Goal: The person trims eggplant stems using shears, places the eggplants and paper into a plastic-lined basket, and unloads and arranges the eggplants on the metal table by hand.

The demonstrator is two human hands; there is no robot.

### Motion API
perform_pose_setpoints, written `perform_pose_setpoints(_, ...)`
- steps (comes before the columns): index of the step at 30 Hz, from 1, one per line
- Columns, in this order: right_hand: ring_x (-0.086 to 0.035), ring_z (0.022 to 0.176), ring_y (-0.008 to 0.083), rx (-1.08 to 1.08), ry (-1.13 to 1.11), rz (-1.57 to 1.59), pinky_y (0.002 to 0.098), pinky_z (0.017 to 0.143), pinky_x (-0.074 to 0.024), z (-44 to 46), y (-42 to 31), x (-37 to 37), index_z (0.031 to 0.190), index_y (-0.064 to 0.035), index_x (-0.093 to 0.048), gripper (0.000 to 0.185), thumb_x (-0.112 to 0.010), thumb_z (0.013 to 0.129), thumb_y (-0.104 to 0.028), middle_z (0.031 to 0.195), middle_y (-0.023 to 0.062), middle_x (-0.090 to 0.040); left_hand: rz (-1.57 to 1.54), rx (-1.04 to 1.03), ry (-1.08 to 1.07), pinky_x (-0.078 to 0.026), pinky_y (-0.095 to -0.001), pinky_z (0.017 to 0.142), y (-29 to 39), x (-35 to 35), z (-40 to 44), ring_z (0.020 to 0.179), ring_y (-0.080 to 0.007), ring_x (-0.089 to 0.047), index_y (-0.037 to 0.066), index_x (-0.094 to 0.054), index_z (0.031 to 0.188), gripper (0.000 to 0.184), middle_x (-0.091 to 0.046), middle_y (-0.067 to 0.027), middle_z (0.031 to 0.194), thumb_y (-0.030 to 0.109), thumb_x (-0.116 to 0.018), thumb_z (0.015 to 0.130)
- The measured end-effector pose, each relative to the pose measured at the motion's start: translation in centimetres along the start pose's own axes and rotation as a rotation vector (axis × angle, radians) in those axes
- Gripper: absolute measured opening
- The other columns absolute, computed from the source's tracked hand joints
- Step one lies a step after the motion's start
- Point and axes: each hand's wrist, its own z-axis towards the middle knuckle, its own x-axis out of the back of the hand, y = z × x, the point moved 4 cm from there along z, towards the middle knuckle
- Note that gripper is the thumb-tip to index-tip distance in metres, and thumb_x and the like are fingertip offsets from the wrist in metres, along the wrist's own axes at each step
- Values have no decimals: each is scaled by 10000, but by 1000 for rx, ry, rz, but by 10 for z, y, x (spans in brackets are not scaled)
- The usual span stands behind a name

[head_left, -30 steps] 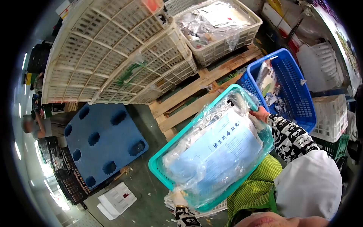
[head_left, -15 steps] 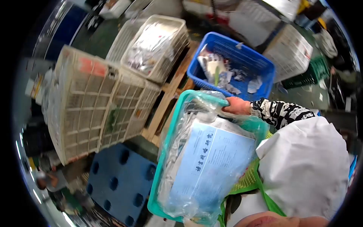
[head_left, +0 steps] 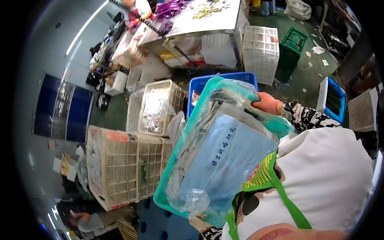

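Note:
A teal-green plastic basket [head_left: 161, 191] is held up in front of me, tilted. Inside it, under clear crinkled plastic wrap [head_left: 192, 202], lies a pale blue printed booklet [head_left: 236, 154] with large black characters, on top of grey papers. My right hand [head_left: 267, 103] grips the basket's far rim; a black-and-white patterned sleeve covers that wrist. At the lower edge, my left hand [head_left: 197, 223] is only partly visible, closed at the basket's near end, its fingers mostly hidden.
Beyond the basket stand a blue crate [head_left: 244, 77], a cream crate of plastic-wrapped items [head_left: 170, 120] and large white crates [head_left: 124, 164]. A work table [head_left: 208, 22] is behind. A blue pallet [head_left: 154, 220] lies below. Another person [head_left: 90, 222] is at lower left.
My view has turned up and away, bringing the table and wall into sight. The basket now covers much of the blue crate. Both hands stay on the basket.

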Motion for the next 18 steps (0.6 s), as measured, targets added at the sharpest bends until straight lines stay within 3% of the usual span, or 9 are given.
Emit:
perform_pose_setpoints(3, -661, 941, 300, -17, 170, 55, 384, 861, -491, -28, 34, 39, 1090, -2, -647, 387, -625, 823, -282, 987, 200, -689, 416, -379, -103, -440, -327, 609, 47, -22, 10, 684, -163, -544, -6, -648, 910, 216, -614, -63, 778, 138, -490, 938)
perform_pose_setpoints(4, -657, 939, 275, -38, 220, 73, 374, 863, -490, -36, 48, 56, 1102, 3, -637, 385, -637, 830, -269, 989, 183, -690, 528, -488, -121, -446, -329, 615, 67, -35, 10, 691, -166, -551, -12, -653, 918, 215, -621, -68, 785, 130, -492, 937)
perform_pose_setpoints(5, -654, 936, 263, -43, 261, 116, 370, 862, -490, -43, 61, 76, 1105, 5, -635, 381, -639, 834, -262, 986, 174, -691, 498, -480, -146, -487, -315, 656, 91, -53, 5, 749, -160, -598, -37, -688, 1001, 256, -689, -81, 866, 114, -491, 936)
perform_pose_setpoints(7, -648, 931, 239, -57, 335, 202, 361, 860, -491, -57, 88, 114, 1111, 9, -631, 373, -644, 842, -248, 979, 157, -693, -184, -126, -131, -491, -369, 693, 74, -78, 49, 770, -255, -630, 2, -691, 970, 223, -679, -138, 858, 107, -511, 890)
perform_pose_setpoints(12, -642, 908, 215, -100, 509, 313, 343, 859, -490, -73, 175, 210, 1140, 26, -622, 380, -655, 846, -213, 977, 142, -693, -197, -319, -237, -415, -308, 513, 157, -216, 24, 583, -158, -542, 78, -653, 793, 163, -584, -17, 671, 224, -624, 859)
perform_pose_setpoints(15, -643, 918, 207, -107, 592, 346, 345, 861, -493, -85, 214, 279, 1139, 37, -619, 383, -655, 844, -205, 978, 139, -694, -79, -549, -245, -398, -289, 451, 186, -298, 12, 501, -118, -500, 8, -683, 848, 171, -587, -13, 673, 130, -569, 887)
perform_pose_setpoints(17, -624, 869, 183, -181, 626, 292, 342, 822, -494, -84, 253, 330, 1116, 47, -618, 369, -655, 844, -199, 933, 114, -683, -194, -318, -366, -381, -291, 472, 218, -355, -42, 492, -125, -459, 86, -622, 775, 114, -500, -1, 581, 160, -596, 859)
perform_pose_setpoints(18, -598, 811, 174, -171, 635, 229, 344, 773, -490, -88, 257, 357, 1092, 46, -617, 354, -661, 842, -201, 885, 83, -663, -242, -268, -331, -390, -299, 466, 223, -385, -49, 473, -141, -461, 68, -636, 817, 106, -499, -8, 568, 157, -592, 856)
